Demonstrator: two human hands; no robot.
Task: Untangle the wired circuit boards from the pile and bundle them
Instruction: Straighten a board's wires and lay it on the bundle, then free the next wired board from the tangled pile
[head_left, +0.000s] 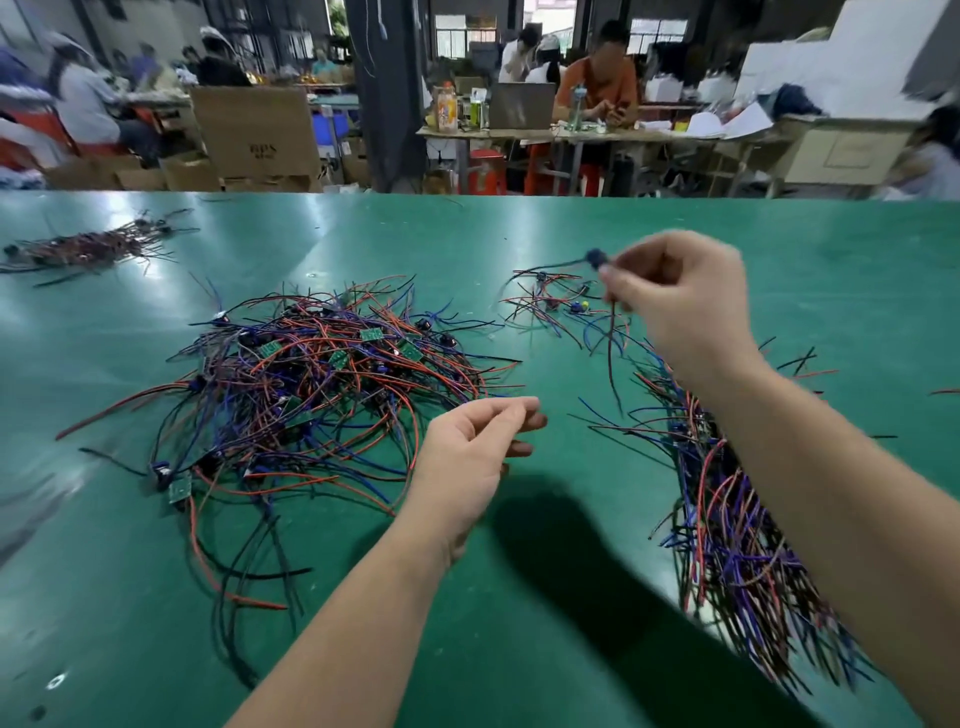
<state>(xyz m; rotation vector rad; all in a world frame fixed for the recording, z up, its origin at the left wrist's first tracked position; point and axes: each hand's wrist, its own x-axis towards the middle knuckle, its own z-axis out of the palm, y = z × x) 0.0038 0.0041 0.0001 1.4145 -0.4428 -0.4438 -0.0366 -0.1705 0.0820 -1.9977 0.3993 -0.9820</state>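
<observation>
Lying nearest, right bundle (737, 545): we see straightened red, blue and black wires laid together on the green table (104, 597). The long axis runs from near right to far left.
Left hand (467, 457): it hovers just right of the pile (322, 384). The fingers are loosely curled and the thumb is close to the forefinger. We see nothing held in it.
Pile: tangled wired circuit boards lie left of centre. Small green boards show among the wires. The leads point every way, so we find no single axis.
Right hand (680, 301): it is up above the table, beyond the right bundle. Thumb and forefinger pinch one wired unit (594, 257).
Wired unit: a blue component sits at the fingertips, toward the far left. Dark leads hang below the fingers, long axis near vertical. It is blurred, so we cannot tell whether it carries a board.
Loose group (550, 306): a few wired pieces are spread on the table just left of the right hand, apart from the pile.
Far-left bundle (88, 249): its long axis runs left to right, well apart from the pile.
Background: people sit at benches, with cardboard boxes (260, 130) nearby.
</observation>
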